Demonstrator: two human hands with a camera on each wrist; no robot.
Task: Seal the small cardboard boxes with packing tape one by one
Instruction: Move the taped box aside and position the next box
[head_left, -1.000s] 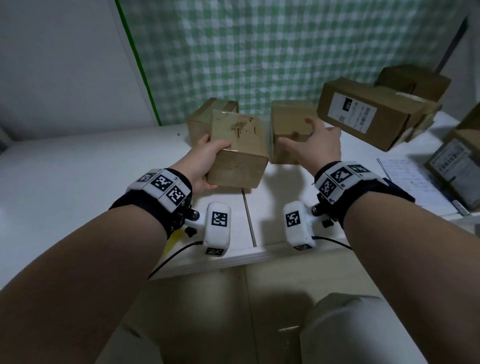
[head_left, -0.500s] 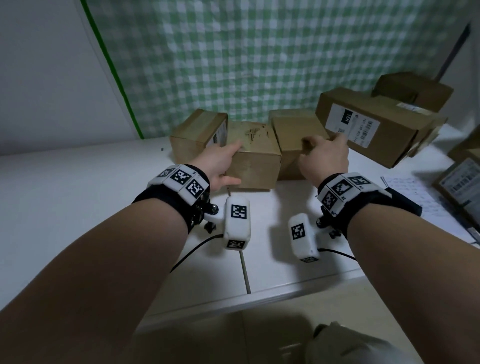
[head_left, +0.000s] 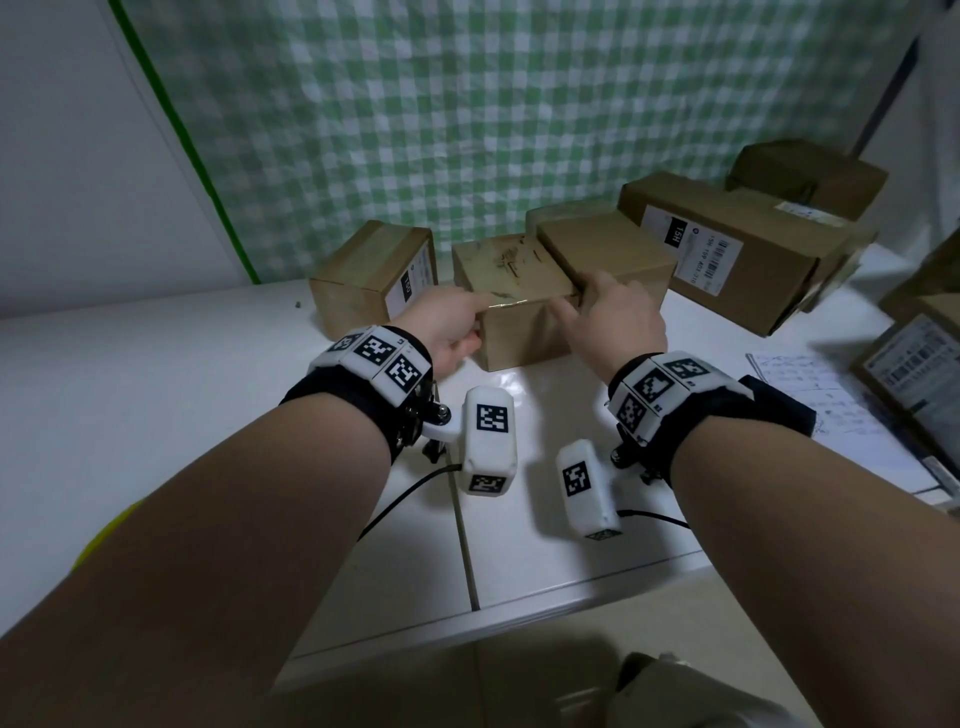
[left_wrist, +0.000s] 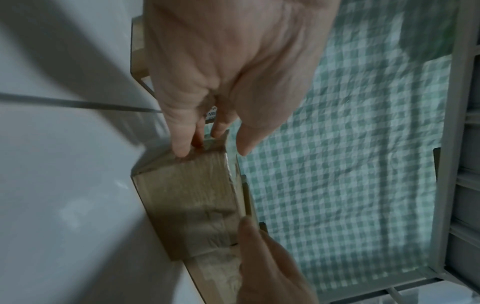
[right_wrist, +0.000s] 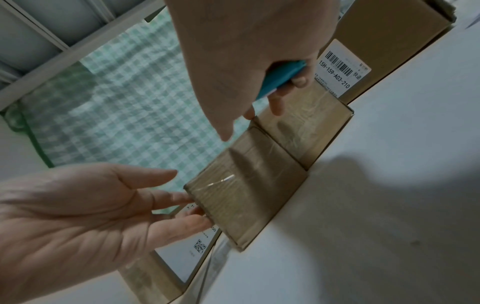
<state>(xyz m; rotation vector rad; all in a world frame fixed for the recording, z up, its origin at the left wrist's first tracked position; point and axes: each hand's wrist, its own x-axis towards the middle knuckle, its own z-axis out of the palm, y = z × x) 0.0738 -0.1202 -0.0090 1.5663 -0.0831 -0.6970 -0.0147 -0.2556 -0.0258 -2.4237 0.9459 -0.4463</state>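
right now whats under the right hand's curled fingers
In the right wrist view, the right hand grips a teal tool; only its edge shows, the rest is covered by the palm.

Your bare forearms each wear a black wrist strap (head_left: 358, 410) topped with white blocks printed with black square markers; a white camera pod (head_left: 488, 447) with a black cable hangs beside each strap.

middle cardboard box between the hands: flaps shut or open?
Shut: the small brown cardboard box stands on the white table, glossy tape across its near face.
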